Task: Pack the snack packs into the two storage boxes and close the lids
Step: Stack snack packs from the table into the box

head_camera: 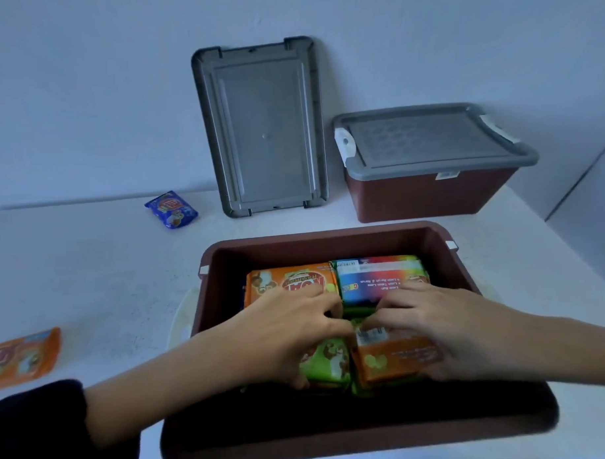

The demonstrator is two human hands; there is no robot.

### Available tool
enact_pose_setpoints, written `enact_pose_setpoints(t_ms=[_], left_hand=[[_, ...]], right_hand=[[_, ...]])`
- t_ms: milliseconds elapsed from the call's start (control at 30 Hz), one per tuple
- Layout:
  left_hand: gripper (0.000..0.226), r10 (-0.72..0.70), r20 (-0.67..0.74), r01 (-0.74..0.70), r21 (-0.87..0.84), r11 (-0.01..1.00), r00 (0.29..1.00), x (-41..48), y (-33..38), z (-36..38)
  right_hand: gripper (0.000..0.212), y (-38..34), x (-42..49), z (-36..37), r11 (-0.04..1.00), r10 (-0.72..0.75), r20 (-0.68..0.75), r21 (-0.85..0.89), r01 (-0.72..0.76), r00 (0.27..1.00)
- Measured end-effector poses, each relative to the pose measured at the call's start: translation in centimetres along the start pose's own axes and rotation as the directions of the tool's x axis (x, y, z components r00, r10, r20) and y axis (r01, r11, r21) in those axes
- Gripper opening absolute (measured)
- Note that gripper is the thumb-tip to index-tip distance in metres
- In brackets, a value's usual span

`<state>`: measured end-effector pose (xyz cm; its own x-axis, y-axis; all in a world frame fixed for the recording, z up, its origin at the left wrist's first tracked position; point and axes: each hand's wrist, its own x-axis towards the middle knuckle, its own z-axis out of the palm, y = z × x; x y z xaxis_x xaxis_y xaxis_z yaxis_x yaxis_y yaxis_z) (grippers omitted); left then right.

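Observation:
An open brown storage box [315, 239] stands in front of me with several snack packs inside. At its far side lie an orange pack [289, 281] and a multicoloured pack [378, 278]. My left hand [284, 329] grips a green pack [328, 360] at the near left. My right hand [445, 327] grips an orange pack [396, 360] beside it. Both hands are inside the box. A second brown box [430, 194] stands at the back right with its grey lid [428, 135] on.
A loose grey lid [261, 127] leans against the wall behind the open box. A blue snack pack [172, 210] lies on the white table at the back left. An orange pack [22, 357] lies at the left edge.

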<state>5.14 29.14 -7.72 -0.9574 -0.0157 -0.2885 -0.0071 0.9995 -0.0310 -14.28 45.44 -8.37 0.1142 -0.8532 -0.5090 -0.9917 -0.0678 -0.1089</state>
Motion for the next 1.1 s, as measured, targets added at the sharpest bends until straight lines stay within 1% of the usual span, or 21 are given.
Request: enact_pose_setpoints(t_ms=[33,67,100,133,200,233,300,333,400,467,533,600,667,700,733,800,833,900,967,1033,1100], left_hand=[[0.072,0.004,-0.014,-0.004,0.028,1.0,1.0,-0.1,0.1,0.2],[0.074,0.022,-0.055,-0.019,0.066,0.998,0.998,-0.2,0.1,0.4],[0.077,0.025,-0.089,-0.017,0.092,0.996,0.996,-0.2,0.2,0.5],[0.079,0.024,-0.09,-0.015,0.097,0.995,0.996,-0.2,0.2,0.6],[0.077,0.035,-0.061,-0.032,0.053,0.998,0.997,0.0,-0.1,1.0],[0.075,0.027,-0.046,-0.026,0.035,0.999,0.999,0.1,-0.3,1.2],[0.073,0.052,-0.088,-0.049,0.032,0.998,0.995,0.1,-0.5,1.0],[0.073,0.072,-0.106,-0.069,0.035,0.997,0.992,0.1,-0.6,1.0],[0.074,0.092,-0.143,-0.086,0.046,0.995,0.985,0.0,-0.9,1.4],[0.077,0.11,-0.198,-0.1,0.063,0.993,0.974,0.1,-0.9,1.9],[0.077,0.134,-0.235,-0.117,0.086,0.989,0.963,0.2,-0.9,2.2],[0.076,0.121,-0.245,-0.103,0.086,0.991,0.962,0.1,-0.8,2.7],[0.073,0.104,-0.233,-0.089,0.071,0.993,0.967,-0.1,-0.8,2.7],[0.071,0.102,-0.221,-0.096,0.038,0.995,0.97,-0.2,-0.9,2.6],[0.069,0.1,-0.203,-0.108,-0.032,0.994,0.974,-0.3,-1.1,2.2],[0.063,0.056,-0.179,-0.092,-0.204,0.975,0.982,-0.6,-1.7,1.3],[0.058,0.014,-0.166,-0.059,-0.267,0.962,0.986,-0.8,-2.3,0.8],[0.047,-0.067,-0.23,-0.007,-0.307,0.952,0.971,-1.8,-3.6,-0.1],[0.039,-0.157,-0.304,0.043,-0.35,0.936,0.94,-3.4,-5.4,-0.6],[0.033,-0.25,-0.36,0.092,-0.404,0.91,0.899,-5.4,-7.3,-0.8],[0.028,-0.351,-0.402,0.172,-0.417,0.893,0.846,-7.9,-9.3,-0.7]], right_hand=[[0.065,-1.4,0.4,-1.7,0.995,-0.089,-0.053,-0.04,0.087,0.995],[0.065,-3.3,2.0,-2.9,0.995,-0.061,-0.154,-0.092,0.047,0.986],[0.066,-3.1,2.4,-2.3,0.991,-0.104,-0.162,-0.104,0.088,0.981],[0.068,-3.2,2.7,-2.0,0.994,-0.067,-0.153,-0.094,0.053,0.986],[0.073,-3.4,2.5,-2.0,0.988,-0.039,-0.155,-0.154,0.015,0.987],[0.077,-3.3,2.6,-1.6,0.987,-0.061,-0.218,-0.157,0.027,0.974],[0.087,-3.7,3.0,-1.3,0.98,-0.085,-0.232,-0.194,0.04,0.969],[0.091,-3.3,3.3,-0.9,0.977,-0.116,-0.286,-0.204,0.058,0.951],[0.092,-2.8,3.8,-0.3,0.974,-0.139,-0.33,-0.216,0.068,0.934],[0.089,-2.6,3.7,-0.1,0.959,-0.187,-0.368,-0.269,0.088,0.911],[0.087,-2.4,3.6,-0.1,0.955,-0.19,-0.384,-0.287,0.079,0.903],[0.087,-2.9,3.9,0.0,0.968,-0.156,-0.365,-0.24,0.069,0.918],[0.086,-3.4,3.8,-0.8,0.972,-0.133,-0.306,-0.225,0.064,0.943],[0.084,-3.7,3.7,-1.5,0.976,-0.13,-0.274,-0.206,0.074,0.953],[0.081,-3.7,3.5,-2.2,0.982,-0.114,-0.264,-0.174,0.069,0.958],[0.073,-3.5,3.4,-3.8,0.989,-0.102,-0.216,-0.124,0.077,0.971],[0.069,-3.5,3.7,-4.7,0.99,-0.113,-0.231,-0.106,0.09,0.966],[0.058,-3.2,4.5,-6.4,0.99,-0.141,-0.325,-0.049,0.132,0.935],[0.051,-3.5,5.9,-8.1,0.986,-0.146,-0.416,0.007,0.164,0.898],[0.048,-4.0,7.6,-9.9,0.979,-0.166,-0.5,0.017,0.201,0.85],[0.047,-5.0,10.0,-11.9,0.971,-0.184,-0.548,0.029,0.239,0.816]])
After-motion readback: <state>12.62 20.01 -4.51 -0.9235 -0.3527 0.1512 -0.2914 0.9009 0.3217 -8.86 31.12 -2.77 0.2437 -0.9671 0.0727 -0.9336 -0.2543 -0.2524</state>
